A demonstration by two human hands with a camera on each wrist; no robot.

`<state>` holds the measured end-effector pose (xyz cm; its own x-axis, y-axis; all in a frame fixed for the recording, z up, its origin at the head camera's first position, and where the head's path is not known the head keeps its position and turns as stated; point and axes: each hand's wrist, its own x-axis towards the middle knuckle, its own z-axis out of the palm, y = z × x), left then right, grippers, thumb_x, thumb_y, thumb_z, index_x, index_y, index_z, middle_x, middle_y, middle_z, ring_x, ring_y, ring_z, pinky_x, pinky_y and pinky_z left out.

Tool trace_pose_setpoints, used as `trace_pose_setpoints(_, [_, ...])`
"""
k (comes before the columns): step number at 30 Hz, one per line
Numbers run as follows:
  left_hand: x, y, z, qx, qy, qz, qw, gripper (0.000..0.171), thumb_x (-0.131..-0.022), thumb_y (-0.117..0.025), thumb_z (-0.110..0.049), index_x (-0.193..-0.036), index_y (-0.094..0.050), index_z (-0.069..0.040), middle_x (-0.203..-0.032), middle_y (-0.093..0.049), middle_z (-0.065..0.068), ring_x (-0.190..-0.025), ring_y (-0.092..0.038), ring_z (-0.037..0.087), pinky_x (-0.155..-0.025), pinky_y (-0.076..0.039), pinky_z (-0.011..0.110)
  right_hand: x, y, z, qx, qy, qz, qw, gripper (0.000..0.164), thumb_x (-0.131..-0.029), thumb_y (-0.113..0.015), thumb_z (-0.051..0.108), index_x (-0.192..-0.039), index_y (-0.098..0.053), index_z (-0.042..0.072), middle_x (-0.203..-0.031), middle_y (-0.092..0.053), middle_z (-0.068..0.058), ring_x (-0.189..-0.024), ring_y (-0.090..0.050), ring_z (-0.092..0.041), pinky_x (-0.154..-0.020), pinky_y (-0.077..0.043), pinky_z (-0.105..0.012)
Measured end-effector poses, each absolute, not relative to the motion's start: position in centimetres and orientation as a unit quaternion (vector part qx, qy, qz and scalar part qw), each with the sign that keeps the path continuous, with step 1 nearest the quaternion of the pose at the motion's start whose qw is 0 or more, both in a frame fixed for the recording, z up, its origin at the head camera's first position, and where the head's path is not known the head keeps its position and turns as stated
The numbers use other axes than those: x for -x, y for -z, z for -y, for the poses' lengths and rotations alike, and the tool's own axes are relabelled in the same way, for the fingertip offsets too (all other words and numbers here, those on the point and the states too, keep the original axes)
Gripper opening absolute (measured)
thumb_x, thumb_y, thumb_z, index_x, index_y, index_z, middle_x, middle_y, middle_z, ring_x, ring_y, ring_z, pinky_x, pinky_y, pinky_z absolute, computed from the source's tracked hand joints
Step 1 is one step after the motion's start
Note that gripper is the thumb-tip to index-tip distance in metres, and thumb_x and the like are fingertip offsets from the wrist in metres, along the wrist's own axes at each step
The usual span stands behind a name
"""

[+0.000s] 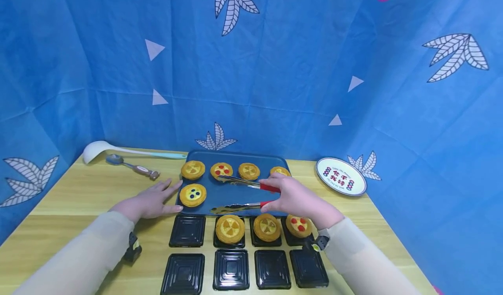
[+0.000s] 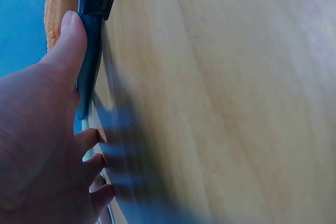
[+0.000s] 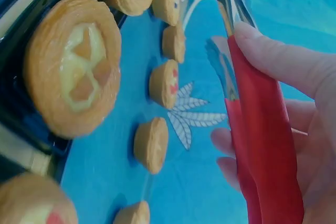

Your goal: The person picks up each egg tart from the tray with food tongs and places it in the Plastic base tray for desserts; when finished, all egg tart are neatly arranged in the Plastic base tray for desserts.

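Observation:
In the head view my right hand (image 1: pixel 296 197) grips metal tongs (image 3: pixel 262 129) with red handles, thumb on one arm and fingers behind the other. The tongs' arms stand apart over the blue baking tray (image 1: pixel 251 199), with nothing between their tips. Several egg tarts lie on the tray, including a tart with dark berries (image 1: pixel 193 195) at the left and a tart with red pieces (image 1: pixel 221 171) at the back. My left hand (image 1: pixel 155 200) lies with spread fingers at the tray's left edge. Its thumb touches the rim in the left wrist view.
Black square plastic trays stand in two rows before the baking tray; three in the back row hold tarts, such as a fruit tart (image 1: pixel 229 229). A white ladle (image 1: pixel 98 149) and a spoon (image 1: pixel 133 166) lie back left. An oval plate (image 1: pixel 341 176) is at right.

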<state>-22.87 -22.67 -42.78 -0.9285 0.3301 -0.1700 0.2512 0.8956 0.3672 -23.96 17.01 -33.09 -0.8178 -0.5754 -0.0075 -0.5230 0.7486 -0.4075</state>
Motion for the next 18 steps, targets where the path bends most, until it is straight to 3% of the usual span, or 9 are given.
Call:
trace_pose_setpoints(4, [22.9,43.0,22.8,-0.149,-0.174,-0.967,0.116,0.096,-0.09,-0.052,-0.069,-0.158,-0.021,-0.008,-0.156,-0.014,0.034,-0.138,-0.015,0.059,-0.106,-0.019,0.073,24.8,33.6,-15.0,0.296,0.198,-0.932,0.075,0.076,-0.077,-0.085,0.043,-0.142,-0.056,0.016,-0.139,-0.051,-0.006,-0.118,-0.054,-0.024,-0.093,-0.05,-0.038])
trace_pose_setpoints(10, [23.7,44.5,23.4,-0.147,-0.17,-0.969,0.106,0.104,-0.084,-0.045,-0.081,-0.159,-0.019,-0.014,-0.158,-0.012,0.03,-0.14,-0.013,0.056,-0.108,-0.017,0.071,25.9,34.5,-12.5,0.293,0.201,-0.93,0.1,0.073,-0.079,-0.083,0.042,-0.142,-0.057,0.015,-0.153,-0.039,-0.012,-0.14,-0.037,-0.031,-0.105,-0.043,-0.045])
trace_pose_setpoints(18, [24.1,45.1,23.7,-0.143,-0.174,-0.969,0.103,0.105,-0.083,-0.045,-0.082,-0.16,-0.018,-0.016,-0.159,-0.012,0.029,-0.141,-0.013,0.055,-0.108,-0.016,0.071,27.1,35.5,-9.9,0.292,0.177,-0.935,0.1,0.071,-0.08,-0.084,0.038,-0.141,-0.057,0.014,-0.154,-0.039,-0.012,-0.138,-0.04,-0.03,-0.103,-0.044,-0.043])
